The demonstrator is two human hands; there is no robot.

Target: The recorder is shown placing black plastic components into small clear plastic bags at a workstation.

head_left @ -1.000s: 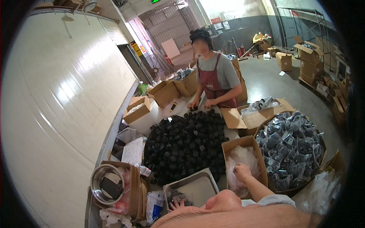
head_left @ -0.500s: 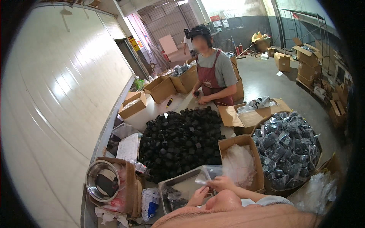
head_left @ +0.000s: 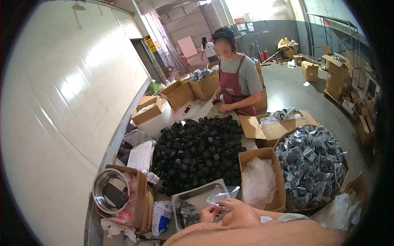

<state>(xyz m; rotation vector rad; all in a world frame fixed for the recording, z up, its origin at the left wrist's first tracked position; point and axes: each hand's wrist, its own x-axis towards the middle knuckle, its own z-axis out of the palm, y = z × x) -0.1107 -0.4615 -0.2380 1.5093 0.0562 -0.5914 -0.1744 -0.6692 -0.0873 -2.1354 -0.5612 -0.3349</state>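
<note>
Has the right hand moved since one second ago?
Yes. The right hand left the cardboard box of clear bags and came left over the grey tray, meeting the left hand.

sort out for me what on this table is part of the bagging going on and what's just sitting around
In use:
left hand and right hand, together holding a clear plastic bag
grey tray under the hands
heap of black parts
box of clear bags
bin of bagged parts

Lying about:
steel bowl
white bottle
papers
</note>
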